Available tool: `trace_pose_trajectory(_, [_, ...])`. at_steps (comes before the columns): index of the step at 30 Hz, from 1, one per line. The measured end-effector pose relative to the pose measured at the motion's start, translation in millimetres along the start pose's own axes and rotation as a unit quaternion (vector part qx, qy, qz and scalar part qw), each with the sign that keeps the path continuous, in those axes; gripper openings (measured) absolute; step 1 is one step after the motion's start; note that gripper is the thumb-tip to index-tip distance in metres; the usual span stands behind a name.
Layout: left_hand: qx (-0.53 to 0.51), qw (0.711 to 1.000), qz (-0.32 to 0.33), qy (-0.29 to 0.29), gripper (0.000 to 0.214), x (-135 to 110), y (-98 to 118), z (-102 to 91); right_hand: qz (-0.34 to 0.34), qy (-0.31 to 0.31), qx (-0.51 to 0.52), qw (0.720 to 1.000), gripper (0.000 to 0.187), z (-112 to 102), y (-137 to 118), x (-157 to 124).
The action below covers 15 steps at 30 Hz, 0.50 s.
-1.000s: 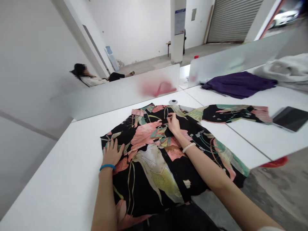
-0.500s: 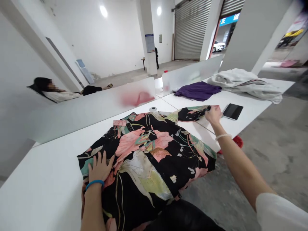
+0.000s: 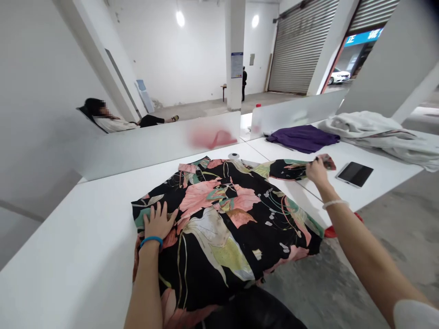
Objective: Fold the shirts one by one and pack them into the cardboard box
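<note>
Reclining at the far left, a person is partly hidden by a frosted partition. Nearer, the left hand, with a blue band at its wrist, lies flat, fingers spread, on the left side of a dark floral shirt. The shirt is spread on the white table, mostly to the right of that hand, its collar at the far side. One sleeve stretches right from the far part of the shirt. Beyond it lies a purple cloth. The right hand, a pale bracelet at its wrist, is closed on the sleeve near its end, the cuff showing just past the fingers. A dark-screened tablet lies just right of the cuff, apart from it; farther off, at the far right, a white cloth is heaped.
</note>
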<state>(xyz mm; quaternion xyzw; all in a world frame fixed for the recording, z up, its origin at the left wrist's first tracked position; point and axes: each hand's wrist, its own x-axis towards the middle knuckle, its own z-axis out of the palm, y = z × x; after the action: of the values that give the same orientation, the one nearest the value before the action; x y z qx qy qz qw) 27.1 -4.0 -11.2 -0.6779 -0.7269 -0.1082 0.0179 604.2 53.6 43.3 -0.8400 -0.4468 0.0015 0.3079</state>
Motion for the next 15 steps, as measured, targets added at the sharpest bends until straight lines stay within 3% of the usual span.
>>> trace_pose_trajectory(2, [-0.041,0.999,-0.017,0.009,0.054,2.9,0.2,0.1,-0.081,0.017,0.02,0.996,0.05,-3.3,-49.4,1.0])
trace_pose_trajectory(5, [-0.144,0.988,-0.036,0.048,0.049,6.9,1.8,-5.3,-0.292,0.04,0.095,0.951,0.052,-2.0,-142.7,-33.5])
trace_pose_trajectory(7, [-0.269,0.959,-0.053,0.071,0.048,7.8,3.4,-11.6,-0.416,-0.002,0.112,0.902,0.048,3.3,-200.2,-82.7])
trace_pose_trajectory(9, [-0.42,0.902,-0.081,0.059,0.053,6.8,5.4,-17.7,-0.554,-0.06,0.093,0.825,0.042,12.4,-238.4,-141.5])
trace_pose_trajectory(11, [-0.523,0.844,-0.114,0.017,0.061,4.8,7.5,-21.5,-0.65,-0.121,0.064,0.747,0.04,26.7,-252.2,-192.1])
trace_pose_trajectory(12, [-0.539,0.833,-0.129,-0.002,0.063,4.0,8.4,-22.3,-0.676,-0.15,0.054,0.719,0.04,35.8,-251.1,-209.3])
trace_pose_trajectory(13, [-0.534,0.833,-0.142,-0.014,0.064,3.5,9.0,-22.3,-0.685,-0.171,0.043,0.707,0.041,45.7,-246.2,-219.8])
trace_pose_trajectory(15, [-0.491,0.856,-0.158,-0.014,0.06,3.6,9.7,-20.4,-0.667,-0.189,0.014,0.721,0.041,65.7,-229.8,-221.0])
